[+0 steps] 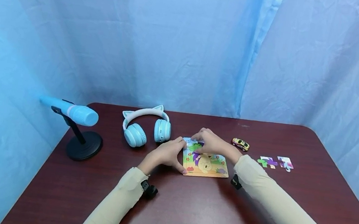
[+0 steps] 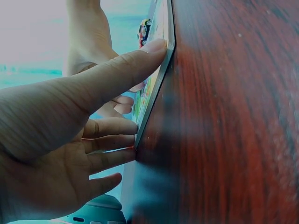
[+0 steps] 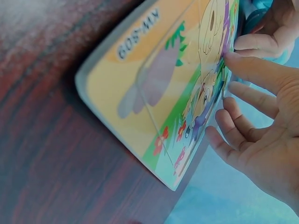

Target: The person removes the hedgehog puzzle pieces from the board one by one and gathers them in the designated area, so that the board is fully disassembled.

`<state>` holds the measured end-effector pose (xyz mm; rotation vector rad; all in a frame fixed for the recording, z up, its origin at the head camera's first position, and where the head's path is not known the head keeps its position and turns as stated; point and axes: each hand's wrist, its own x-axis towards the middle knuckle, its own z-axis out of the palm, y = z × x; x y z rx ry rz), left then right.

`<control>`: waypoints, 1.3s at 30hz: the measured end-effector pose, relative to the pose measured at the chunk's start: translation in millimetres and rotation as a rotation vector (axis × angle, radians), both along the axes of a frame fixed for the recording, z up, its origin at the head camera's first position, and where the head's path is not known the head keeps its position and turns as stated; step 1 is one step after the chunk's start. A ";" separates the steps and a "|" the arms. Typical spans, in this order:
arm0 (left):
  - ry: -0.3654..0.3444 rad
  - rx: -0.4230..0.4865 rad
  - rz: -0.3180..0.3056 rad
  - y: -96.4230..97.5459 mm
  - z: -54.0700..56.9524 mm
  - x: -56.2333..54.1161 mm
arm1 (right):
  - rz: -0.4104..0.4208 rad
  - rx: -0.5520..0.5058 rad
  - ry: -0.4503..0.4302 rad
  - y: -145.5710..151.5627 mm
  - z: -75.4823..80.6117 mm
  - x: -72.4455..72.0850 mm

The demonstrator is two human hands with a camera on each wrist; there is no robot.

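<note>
Blue cloth [image 1: 186, 53] hangs behind the table [image 1: 194, 217], where the puzzle board [image 1: 208, 165] lies. The left hand [image 1: 169, 153], spread wide, touches its left edge; the right hand [image 1: 211, 143] bends over its far side, pinching or not I can't tell. A lopsided push might skid it.

lit brightly in the head view, with a stronger blue glow at the left of the curtain [image 1: 186, 50], pale glare on the near middle of the table [image 1: 200, 218] and soft shadows along both sleeves [image 1: 117, 204]. washed out nearly to white at upper left in the left wrist view, with deep shade beside the puzzle [image 2: 150, 91]. hazy in the right wrist view, blurred over the table at left.
</note>
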<state>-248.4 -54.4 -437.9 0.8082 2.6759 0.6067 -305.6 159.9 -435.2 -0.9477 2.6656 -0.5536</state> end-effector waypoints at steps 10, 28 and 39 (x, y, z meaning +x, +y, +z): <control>0.002 -0.009 0.002 0.4 -0.9 -0.9 | 0.028 0.003 -0.001 -2.0 1.3 3.2; -0.001 -0.008 -0.010 1.1 -3.5 -2.8 | 0.023 -0.004 0.006 -1.9 -1.1 2.8; 0.021 -0.038 -0.012 1.2 -2.0 -2.1 | -0.001 0.005 0.094 3.3 -5.9 2.3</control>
